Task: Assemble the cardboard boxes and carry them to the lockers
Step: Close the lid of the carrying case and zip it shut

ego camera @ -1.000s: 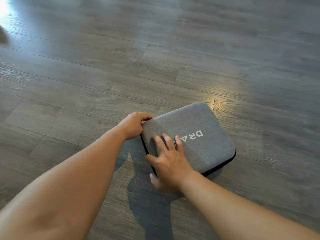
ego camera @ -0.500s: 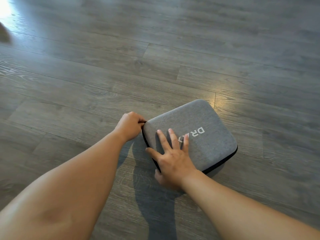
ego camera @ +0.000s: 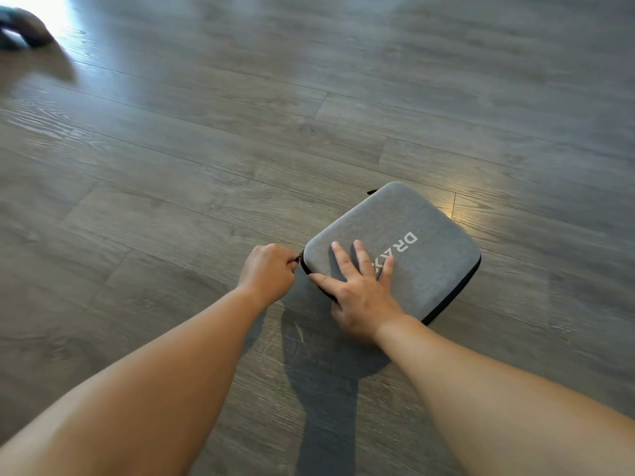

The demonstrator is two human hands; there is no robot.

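A grey fabric zip case (ego camera: 422,235) with white lettering and a black zip seam lies flat on the wood floor. My right hand (ego camera: 357,290) presses flat on the case's near left part, fingers spread and straight. My left hand (ego camera: 268,273) is curled at the case's left corner and pinches the zip pull (ego camera: 299,258) there. No cardboard box is in view.
Grey wood-plank floor (ego camera: 206,149) stretches all around the case. A blurred dark object (ego camera: 24,29) sits at the far top left beside a bright glare patch.
My left hand has slid along the case's left edge toward me with the zip pull. My right hand's fingers have spread flatter on the lid.
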